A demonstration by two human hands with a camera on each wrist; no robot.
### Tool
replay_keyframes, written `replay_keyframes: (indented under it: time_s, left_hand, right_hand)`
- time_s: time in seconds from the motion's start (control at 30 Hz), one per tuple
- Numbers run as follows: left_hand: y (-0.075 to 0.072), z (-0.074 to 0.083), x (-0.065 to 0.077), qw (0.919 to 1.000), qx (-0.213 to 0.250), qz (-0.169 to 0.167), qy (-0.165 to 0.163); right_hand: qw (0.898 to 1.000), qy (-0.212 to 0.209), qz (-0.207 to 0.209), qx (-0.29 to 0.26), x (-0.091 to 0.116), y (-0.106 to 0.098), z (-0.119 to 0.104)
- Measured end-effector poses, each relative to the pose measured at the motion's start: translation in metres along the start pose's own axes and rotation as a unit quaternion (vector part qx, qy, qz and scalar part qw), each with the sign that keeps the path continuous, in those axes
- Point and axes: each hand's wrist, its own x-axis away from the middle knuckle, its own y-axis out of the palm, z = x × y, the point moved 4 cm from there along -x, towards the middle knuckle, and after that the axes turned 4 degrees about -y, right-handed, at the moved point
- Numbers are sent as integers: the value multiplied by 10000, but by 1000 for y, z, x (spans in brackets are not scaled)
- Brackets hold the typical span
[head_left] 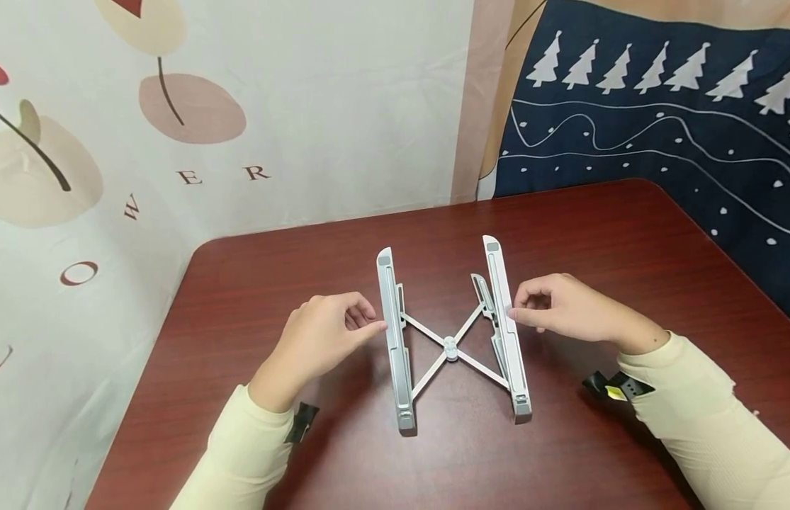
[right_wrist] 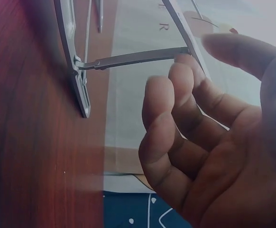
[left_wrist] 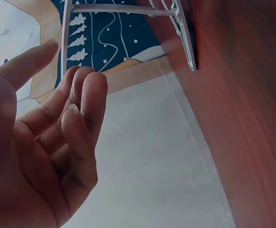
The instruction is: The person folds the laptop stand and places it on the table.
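A silver folding laptop stand [head_left: 450, 347] stands spread on the table, its crossed bars joining two long sloping side rails. My left hand [head_left: 324, 329] is at the outer side of the left rail [head_left: 393, 340], its thumb tip right at the edge and its fingers loosely bent. At the right rail [head_left: 506, 329], my right hand [head_left: 567, 308] has its thumb tip against the outer edge. Both wrist views show loosely bent fingers, with the left thumb [left_wrist: 33, 64] and the right thumb [right_wrist: 237, 52] held apart from them. Neither hand wraps round a rail.
The dark red wooden table [head_left: 267, 265] has rounded back corners. Behind it hangs a pale printed cloth [head_left: 343, 106], with a navy cloth [head_left: 624, 134] bearing white trees at the right. Black straps [head_left: 302, 423] show at both wrists.
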Motion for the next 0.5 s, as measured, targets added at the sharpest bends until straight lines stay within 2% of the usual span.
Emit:
replay_keyframes:
  time_s: [0.2, 0.5]
  left_hand:
    - [5, 0, 0, 9998, -5, -175, 25]
    - [10, 1, -1, 9995, 65, -293, 73]
  right_hand:
    - [9989, -299, -354, -47, 1, 6, 4]
    - [9970, -522, -562, -44, 1, 7, 2]
